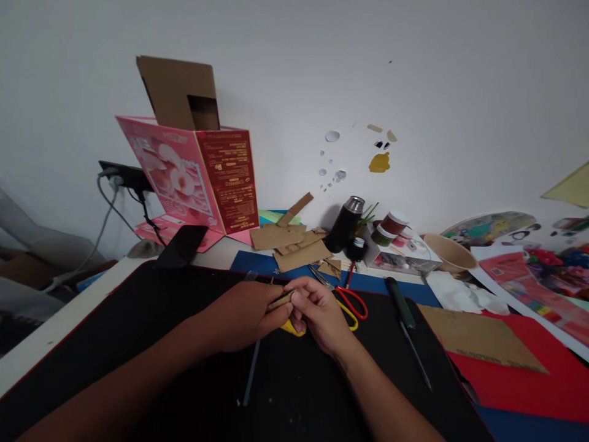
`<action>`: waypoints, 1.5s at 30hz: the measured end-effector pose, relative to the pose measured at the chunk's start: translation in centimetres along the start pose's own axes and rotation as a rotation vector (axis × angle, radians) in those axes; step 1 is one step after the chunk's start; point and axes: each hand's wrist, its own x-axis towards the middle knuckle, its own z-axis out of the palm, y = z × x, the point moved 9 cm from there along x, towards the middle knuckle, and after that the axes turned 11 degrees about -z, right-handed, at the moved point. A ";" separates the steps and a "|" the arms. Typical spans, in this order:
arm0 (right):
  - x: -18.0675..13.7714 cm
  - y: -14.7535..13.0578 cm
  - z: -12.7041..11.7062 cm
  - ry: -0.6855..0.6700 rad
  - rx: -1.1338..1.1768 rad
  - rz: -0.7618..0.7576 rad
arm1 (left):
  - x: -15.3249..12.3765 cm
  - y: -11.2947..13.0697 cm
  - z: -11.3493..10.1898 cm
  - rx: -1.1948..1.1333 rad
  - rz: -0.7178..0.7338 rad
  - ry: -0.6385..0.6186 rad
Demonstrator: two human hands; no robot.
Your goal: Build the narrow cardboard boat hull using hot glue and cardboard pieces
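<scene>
Over the black mat [304,393], my left hand [243,313] and my right hand [319,310] meet at a small strip of cardboard [280,301]. My left fingers are closed round one end of it, and the right thumb and fingers pinch the other end. Beneath my hands shows a yellow object [294,328], mostly covered, its kind unclear. A thin dark strip [251,374] lies on the mat below the left hand. Just past my right hand are red-handled scissors [353,302] and a yellow handle loop [348,314].
Cardboard scraps [301,253] lie behind the hands, near a black thermos [345,224]. At right are a green-handled screwdriver [407,325], a cardboard sheet [478,337] and red paper [529,380]. A phone [181,245] and a pink box [184,178] stand at left.
</scene>
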 end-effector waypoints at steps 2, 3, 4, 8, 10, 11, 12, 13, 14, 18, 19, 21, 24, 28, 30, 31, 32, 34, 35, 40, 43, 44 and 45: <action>0.0 0.0 0.1 -0.003 0.011 -0.001 | 0.0 0.0 0.0 -0.002 -0.001 -0.003; 0.0 0.1 0.1 -0.003 0.017 -0.002 | 0.0 0.0 0.1 -0.005 -0.002 -0.003; 0.0 0.1 0.1 -0.002 0.021 -0.002 | 0.0 0.0 0.1 -0.008 -0.001 -0.002; 0.0 0.1 0.0 0.000 0.025 -0.005 | 0.0 0.0 0.1 -0.019 0.006 0.001; 0.0 0.1 0.0 -0.003 0.029 -0.010 | 0.1 -0.2 0.1 -0.010 -0.002 0.000; 0.0 0.1 0.1 -0.006 0.034 -0.012 | 0.1 -0.3 0.2 0.000 -0.011 -0.002; 0.0 0.2 0.1 -0.009 0.040 -0.012 | 0.1 -0.3 0.2 0.009 -0.018 -0.004; 0.0 0.2 0.0 -0.011 0.045 -0.011 | 0.2 -0.4 0.2 0.016 -0.022 -0.004; 0.0 0.2 0.0 -0.012 0.048 -0.012 | 0.2 -0.4 0.2 0.020 -0.022 -0.001; 0.1 0.4 -0.1 -0.008 0.053 -0.021 | 0.3 -0.5 0.2 0.022 -0.012 0.008; 0.1 0.4 0.0 -0.010 0.054 -0.022 | 0.3 -0.5 0.3 0.021 -0.011 0.006; 0.1 0.4 0.0 -0.013 0.057 -0.024 | 0.3 -0.6 0.3 0.022 -0.008 0.002; 0.2 0.4 0.0 -0.015 0.063 -0.027 | 0.3 -0.7 0.3 0.027 -0.012 0.011; 0.1 0.3 0.1 -0.018 0.062 -0.023 | 0.3 -0.6 0.4 0.031 0.000 0.010; 0.1 0.3 0.1 -0.016 0.057 -0.021 | 0.3 -0.6 0.4 0.038 -0.005 0.006; 0.1 0.3 0.1 -0.016 0.055 -0.022 | 0.4 -0.7 0.4 0.045 -0.011 0.007; 0.1 0.3 0.1 -0.014 0.054 -0.022 | 0.4 -0.7 0.4 0.052 -0.017 0.006; 0.1 0.3 0.2 -0.012 0.052 -0.022 | 0.4 -0.7 0.4 0.057 -0.023 0.008; 0.1 0.3 0.2 -0.008 0.049 -0.020 | 0.4 -0.8 0.4 0.057 -0.026 0.005; 0.0 0.3 0.2 0.003 0.039 -0.011 | 0.5 -0.9 0.4 0.051 -0.038 0.002; 0.1 0.3 0.1 0.010 0.037 -0.012 | 0.6 -1.0 0.3 0.069 -0.031 0.019; 0.1 0.3 0.1 0.013 0.035 -0.012 | 0.6 -1.0 0.3 0.076 -0.033 0.023; 0.1 0.3 0.1 0.015 0.034 -0.012 | 0.7 -1.1 0.4 0.082 -0.038 0.021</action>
